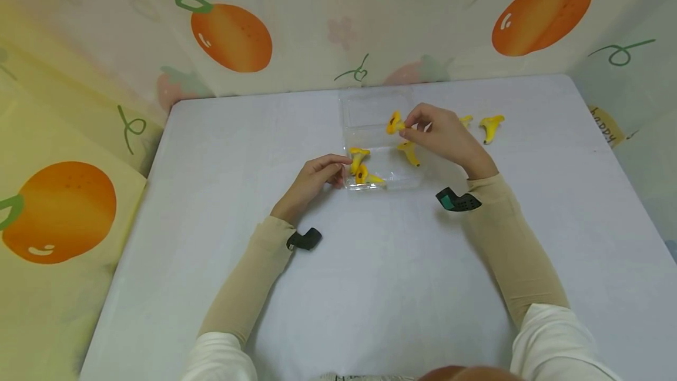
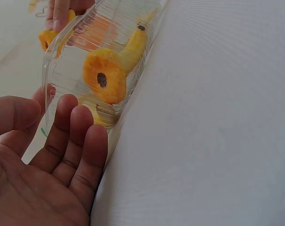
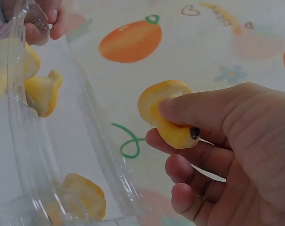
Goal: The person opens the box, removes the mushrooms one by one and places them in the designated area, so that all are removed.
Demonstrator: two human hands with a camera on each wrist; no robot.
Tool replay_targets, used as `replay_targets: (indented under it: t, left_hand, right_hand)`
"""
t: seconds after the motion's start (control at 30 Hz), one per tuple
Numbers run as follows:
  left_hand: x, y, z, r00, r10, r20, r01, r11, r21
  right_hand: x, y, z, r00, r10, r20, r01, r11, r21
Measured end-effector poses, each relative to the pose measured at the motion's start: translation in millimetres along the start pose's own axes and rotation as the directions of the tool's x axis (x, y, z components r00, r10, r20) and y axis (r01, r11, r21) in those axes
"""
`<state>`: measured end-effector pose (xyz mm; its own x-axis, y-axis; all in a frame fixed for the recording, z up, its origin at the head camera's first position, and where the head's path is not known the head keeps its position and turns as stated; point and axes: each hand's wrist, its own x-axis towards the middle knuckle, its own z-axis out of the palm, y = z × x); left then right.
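My right hand [image 1: 436,131] pinches a yellow trumpet-shaped mushroom [image 3: 173,113] between thumb and index finger, above the hinge side of a clear plastic box [image 1: 388,184]. The mushroom's dark stem end shows in the right wrist view. Inside the box lie two mushrooms at the left, one tilted [image 1: 357,159] and one on its side [image 2: 105,75], plus a third mushroom [image 1: 409,154] at the right. My left hand [image 1: 317,181] is at the box's left wall, its index finger touching the rim and the other fingers loosely bent beside it.
The box's lid [image 1: 378,104] lies folded back towards the far table edge. Right of the box, two more mushrooms rest on the white table [image 1: 370,287]: one [image 1: 492,128] in full view, the other [image 1: 466,120] partly behind my right hand. A printed curtain [image 1: 301,28] hangs behind.
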<state>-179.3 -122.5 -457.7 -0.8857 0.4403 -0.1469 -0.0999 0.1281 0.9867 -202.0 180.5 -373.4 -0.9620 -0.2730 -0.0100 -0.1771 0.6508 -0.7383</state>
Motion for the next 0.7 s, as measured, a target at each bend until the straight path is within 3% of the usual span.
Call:
replay_targets:
  t: [0.3, 0.7]
  left_hand:
    - [-1.1, 0.2, 0.7, 1.000, 0.012, -0.004, -0.012, 1.000, -0.008]
    - [-0.3, -0.6, 0.3, 1.000, 0.009, 0.001, -0.009, 1.000, 0.001]
  right_hand:
    - [-4.0, 6, -12, 0.991, 0.059, -0.123, -0.057, 0.998, 0.023]
    - [-4.9, 16, -26, 0.978, 0.117, -0.175, -0.107, 0.992, 0.065]
